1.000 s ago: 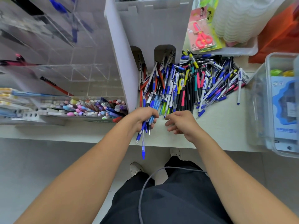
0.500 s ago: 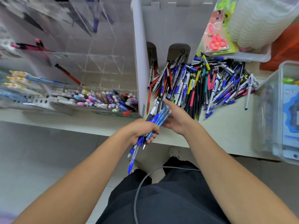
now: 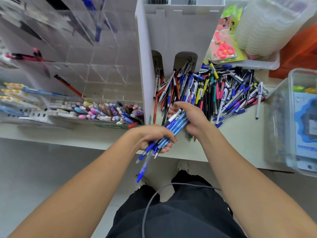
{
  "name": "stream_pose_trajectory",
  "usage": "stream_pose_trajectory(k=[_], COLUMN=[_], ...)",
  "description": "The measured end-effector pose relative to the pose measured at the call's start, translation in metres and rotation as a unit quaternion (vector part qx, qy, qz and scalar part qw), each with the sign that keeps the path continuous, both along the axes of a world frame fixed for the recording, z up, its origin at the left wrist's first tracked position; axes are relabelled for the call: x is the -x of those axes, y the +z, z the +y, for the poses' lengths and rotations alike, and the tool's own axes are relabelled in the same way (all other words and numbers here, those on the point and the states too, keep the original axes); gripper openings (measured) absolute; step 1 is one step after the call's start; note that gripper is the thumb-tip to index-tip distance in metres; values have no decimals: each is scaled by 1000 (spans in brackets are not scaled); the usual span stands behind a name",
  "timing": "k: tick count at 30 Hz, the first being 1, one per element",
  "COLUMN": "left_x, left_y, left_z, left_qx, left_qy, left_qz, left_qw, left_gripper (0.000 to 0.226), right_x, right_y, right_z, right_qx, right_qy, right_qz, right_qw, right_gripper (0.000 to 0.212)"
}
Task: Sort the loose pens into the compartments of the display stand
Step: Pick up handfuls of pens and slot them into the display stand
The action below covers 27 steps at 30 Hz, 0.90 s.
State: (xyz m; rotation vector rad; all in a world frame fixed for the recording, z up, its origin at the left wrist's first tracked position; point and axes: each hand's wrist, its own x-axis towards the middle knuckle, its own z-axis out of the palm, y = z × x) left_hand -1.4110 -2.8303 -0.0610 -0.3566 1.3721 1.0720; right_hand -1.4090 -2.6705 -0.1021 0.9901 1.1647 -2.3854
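A bundle of blue pens (image 3: 176, 125) slants across the counter's front edge. My left hand (image 3: 151, 136) grips its lower end, and one blue pen (image 3: 142, 170) hangs down from that fist. My right hand (image 3: 192, 117) cups the bundle's upper end, fingers curled round it. Behind my hands a big heap of loose pens (image 3: 223, 90) covers the counter. The white display stand (image 3: 171, 31) rises at the back, with two arched openings at its foot. A clear acrylic stand (image 3: 82, 66) with compartments stands to the left and holds a few pens.
A tray of pastel pens and erasers (image 3: 103, 112) lies at the left front. Packaged scissors (image 3: 224, 48) and a stack of white containers (image 3: 267, 23) sit at the back right. A clear plastic box (image 3: 301, 117) stands at the right. The counter's edge (image 3: 68, 140) runs below my hands.
My right hand has come onto the upper end of the bundle and closed round it. The bundle has turned from hanging down to slanting up toward the pile.
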Motion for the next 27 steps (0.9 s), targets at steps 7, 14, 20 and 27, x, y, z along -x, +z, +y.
stream_pose_trajectory(k=[7, 14, 20, 27], left_x=[18, 38, 46, 40], left_y=[4, 10, 9, 12], left_z=[38, 59, 63, 61], left_qx=[-13, -51, -83, -72], left_qy=[17, 75, 92, 266], left_qz=[7, -11, 3, 84], left_qw=[1000, 996, 992, 958], left_gripper=[9, 4, 7, 4], right_x=[20, 35, 44, 5], right_y=[7, 13, 19, 32], right_z=[26, 39, 40, 34], right_qx=[-76, -58, -108, -162], right_qy=[0, 54, 106, -38], right_qz=[30, 16, 44, 22], right_qw=[997, 997, 988, 986], right_gripper=[17, 19, 21, 53])
